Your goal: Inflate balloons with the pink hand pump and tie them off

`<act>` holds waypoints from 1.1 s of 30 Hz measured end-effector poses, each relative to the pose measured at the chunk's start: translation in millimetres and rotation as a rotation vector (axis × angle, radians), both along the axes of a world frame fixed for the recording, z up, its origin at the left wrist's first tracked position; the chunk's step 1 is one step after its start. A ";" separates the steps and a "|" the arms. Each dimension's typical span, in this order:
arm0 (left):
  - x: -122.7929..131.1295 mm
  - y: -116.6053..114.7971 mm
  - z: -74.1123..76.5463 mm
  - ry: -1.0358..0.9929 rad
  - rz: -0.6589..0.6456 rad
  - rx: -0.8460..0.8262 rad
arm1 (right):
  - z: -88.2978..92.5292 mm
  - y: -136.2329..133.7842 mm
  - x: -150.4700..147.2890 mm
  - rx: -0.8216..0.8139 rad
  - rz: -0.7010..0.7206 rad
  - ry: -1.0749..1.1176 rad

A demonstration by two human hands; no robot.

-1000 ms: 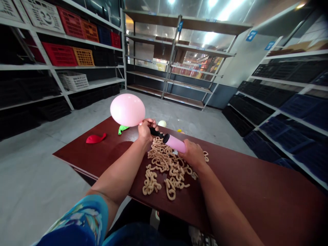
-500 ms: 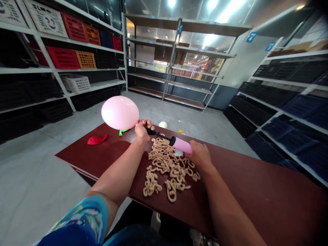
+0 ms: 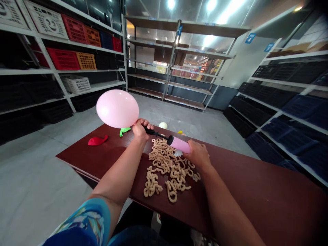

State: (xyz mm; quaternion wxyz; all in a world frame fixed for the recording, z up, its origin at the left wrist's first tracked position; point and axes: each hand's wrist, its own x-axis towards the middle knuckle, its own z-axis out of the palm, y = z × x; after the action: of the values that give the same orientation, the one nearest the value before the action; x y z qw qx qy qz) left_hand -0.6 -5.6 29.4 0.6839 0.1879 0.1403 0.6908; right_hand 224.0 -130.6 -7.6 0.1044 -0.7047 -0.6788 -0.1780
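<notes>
A large inflated pink balloon (image 3: 117, 108) sticks out to the left of my left hand (image 3: 141, 129), which is closed around its neck and the black end of a hand pump. The pump's pink barrel (image 3: 180, 145) slants down to my right hand (image 3: 198, 153), wrapped round its far end. Between the two hands the black rod shows. Below the pump, a tangled heap of beige rope-like pieces (image 3: 166, 160) lies on the dark red table (image 3: 246, 181). Left of my left hand rest a flat green balloon (image 3: 124, 131) and a flat red balloon (image 3: 97, 140).
A pale round balloon (image 3: 163, 125) and a small yellow item (image 3: 180, 132) are at the table's far edge. Shelves with red and yellow crates (image 3: 85, 60) stand at the left, bare metal racks behind, dark crates (image 3: 263, 97) at the right.
The pink balloon looks larger and reaches further left and up. My left hand has shifted slightly left, and my right hand with the pump barrel has also moved a little left.
</notes>
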 end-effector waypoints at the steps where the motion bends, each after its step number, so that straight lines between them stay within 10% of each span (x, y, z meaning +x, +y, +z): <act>1: -5.4 2.8 0.6 -0.002 0.017 0.003 | -0.5 -0.2 6.8 -0.010 -0.010 0.006; 7: -12.0 7.5 -2.9 -0.021 0.018 0.013 | -5.2 -1.5 28.4 -0.046 -0.035 0.019; 19: 33.3 -17.4 -12.8 0.034 -0.121 0.015 | -3.7 -0.7 -20.4 0.021 0.050 -0.010; 33: -9.0 6.4 -2.7 -0.060 0.010 0.041 | -1.0 -3.8 25.9 0.006 -0.008 0.022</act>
State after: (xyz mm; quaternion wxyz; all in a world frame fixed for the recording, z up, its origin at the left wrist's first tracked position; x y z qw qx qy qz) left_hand -9.6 0.9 26.6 0.6803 0.1802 0.1066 0.7024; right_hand 249.8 -134.4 -8.6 0.1130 -0.7091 -0.6743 -0.1727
